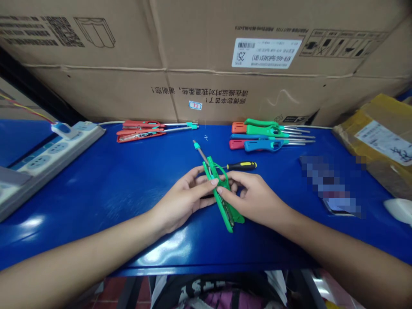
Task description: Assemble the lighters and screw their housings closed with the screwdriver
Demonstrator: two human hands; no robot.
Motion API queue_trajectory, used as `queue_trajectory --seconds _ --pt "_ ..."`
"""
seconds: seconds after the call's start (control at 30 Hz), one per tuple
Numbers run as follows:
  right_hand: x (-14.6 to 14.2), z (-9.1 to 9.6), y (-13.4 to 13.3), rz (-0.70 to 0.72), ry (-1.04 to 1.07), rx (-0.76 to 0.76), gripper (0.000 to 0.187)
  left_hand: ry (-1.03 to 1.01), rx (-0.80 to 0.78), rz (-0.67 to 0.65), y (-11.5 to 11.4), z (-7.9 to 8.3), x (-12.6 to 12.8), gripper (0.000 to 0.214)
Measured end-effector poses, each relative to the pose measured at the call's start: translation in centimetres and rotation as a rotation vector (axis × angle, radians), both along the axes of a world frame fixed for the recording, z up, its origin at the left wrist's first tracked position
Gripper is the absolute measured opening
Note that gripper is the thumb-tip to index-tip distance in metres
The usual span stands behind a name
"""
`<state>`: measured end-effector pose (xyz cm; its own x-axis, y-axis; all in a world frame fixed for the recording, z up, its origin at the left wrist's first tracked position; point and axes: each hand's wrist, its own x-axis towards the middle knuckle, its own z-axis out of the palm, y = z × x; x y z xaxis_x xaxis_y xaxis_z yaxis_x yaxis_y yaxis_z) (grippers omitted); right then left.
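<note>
Between my two hands is a green long-nosed lighter (225, 206), its casing halves parted along the side so that the inner parts show. Its metal nozzle with a teal collar points up and away to the left. My left hand (189, 189) pinches the casing from the left, thumb on top near the trigger. From the other side my right hand (246, 193) grips it by the trigger loop, thumb against the seam. Just beyond the right fingers a black and yellow screwdriver (241, 166) lies on the blue table; its tip is hidden behind the lighter.
Red lighters (141, 131), one with its inside showing, lie at the back left. Several coloured lighters (267, 135) are stacked at the back right. A large cardboard box (199, 51) stands behind. A power strip (41, 159) is left; a phone (341, 206) and yellow-taped box (370, 137) are right.
</note>
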<state>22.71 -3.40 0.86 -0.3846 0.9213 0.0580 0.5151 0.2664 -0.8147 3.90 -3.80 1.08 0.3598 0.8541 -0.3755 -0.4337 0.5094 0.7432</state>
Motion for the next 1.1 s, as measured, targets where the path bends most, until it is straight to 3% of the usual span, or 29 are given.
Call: queue_trajectory --seconds 0.17,0.33,0.4,0.67,0.9,1.1 --pt "0.2 0.3 0.4 -0.005 0.125 -0.13 0.014 0.053 0.105 -0.064 0.0 0.2 -0.2 0.042" --pt "0.6 1.3 0.8 -0.011 0.253 -0.472 0.038 0.11 0.194 -0.128 -0.1 0.7 -0.1 0.05" --pt "0.8 1.8 0.9 -0.016 0.26 -0.542 0.043 0.134 0.223 -0.151 -0.2 0.8 0.0 0.052" --pt "0.8 2.1 0.6 0.063 0.324 -0.663 0.04 0.302 0.277 -0.164 -0.5 1.0 -0.2 0.06" --pt "0.7 2.1 0.7 0.077 0.336 -0.698 0.028 0.288 0.287 -0.186 -0.3 0.7 -0.3 0.056" --pt "0.6 1.9 0.9 0.062 0.295 -0.67 0.025 0.268 0.165 -0.215 -0.1 0.7 -0.4 0.058"
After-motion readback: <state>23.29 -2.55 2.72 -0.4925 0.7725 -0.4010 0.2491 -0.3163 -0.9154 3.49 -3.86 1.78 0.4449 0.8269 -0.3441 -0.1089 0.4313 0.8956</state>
